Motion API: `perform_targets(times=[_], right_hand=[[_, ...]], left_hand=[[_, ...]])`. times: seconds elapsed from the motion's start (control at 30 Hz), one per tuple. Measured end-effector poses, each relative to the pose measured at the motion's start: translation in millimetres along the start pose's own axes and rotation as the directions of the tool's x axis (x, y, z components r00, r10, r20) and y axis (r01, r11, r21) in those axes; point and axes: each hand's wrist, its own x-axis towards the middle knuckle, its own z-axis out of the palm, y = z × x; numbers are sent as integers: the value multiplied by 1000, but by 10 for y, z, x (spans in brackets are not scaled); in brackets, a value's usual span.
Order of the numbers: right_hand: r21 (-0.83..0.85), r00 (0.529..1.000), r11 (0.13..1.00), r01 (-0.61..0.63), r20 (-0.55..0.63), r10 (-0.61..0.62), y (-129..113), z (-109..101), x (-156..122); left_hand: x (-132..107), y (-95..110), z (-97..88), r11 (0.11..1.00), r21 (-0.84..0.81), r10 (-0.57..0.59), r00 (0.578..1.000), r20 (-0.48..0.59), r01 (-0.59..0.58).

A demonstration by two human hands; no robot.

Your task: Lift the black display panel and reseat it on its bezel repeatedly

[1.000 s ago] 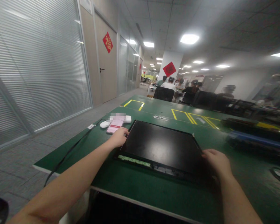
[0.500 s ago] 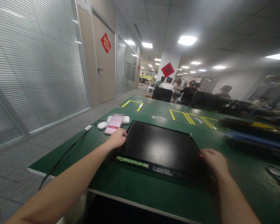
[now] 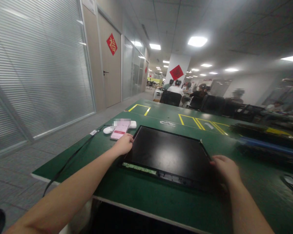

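A dark flat display panel [image 3: 166, 152] lies on the green table in front of me, its black frame showing around it. Along its near edge runs a green circuit board strip [image 3: 139, 168]. My left hand [image 3: 124, 144] grips the panel's left edge with the fingers closed. On the opposite side, my right hand [image 3: 226, 165] is closed at the right edge, fingertips on the rim. The undersides of the edges, where fingers may reach, are hidden.
Beyond my left hand lie a phone [image 3: 119, 131] and a white object [image 3: 108, 130]. A black strap [image 3: 68, 159] crosses the table's left edge. Yellow tape [image 3: 197, 123] marks the far side. Dark and blue items [image 3: 271, 146] lie at right. Several people sit behind.
The view has shifted very slightly. Both hands stay at the panel's two sides, and the panel has not visibly moved on the table.
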Motion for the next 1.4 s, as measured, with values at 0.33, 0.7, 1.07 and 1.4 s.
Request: perform_targets(times=[0.33, 0.7, 1.07, 1.4], right_hand=[[-15, 1000, 1000, 6, 10, -5, -50, -26, -52], [-31, 1000, 1000, -1, 26, 2, -52, -23, -48], [34, 1000, 999, -14, -4, 14, 45, 26, 45], [48, 1000, 999, -27, 5, 26, 59, 23, 55]], left_hand=[[-12, -18, 28, 997, 72, 15, 1000, -8, -14], [-24, -20, 31, 974, 210, 75, 997, 35, -81], [-14, 16, 9, 964, 252, 73, 995, 61, -86], [-10, 14, -45, 968, 246, 38, 998, 48, -48]])
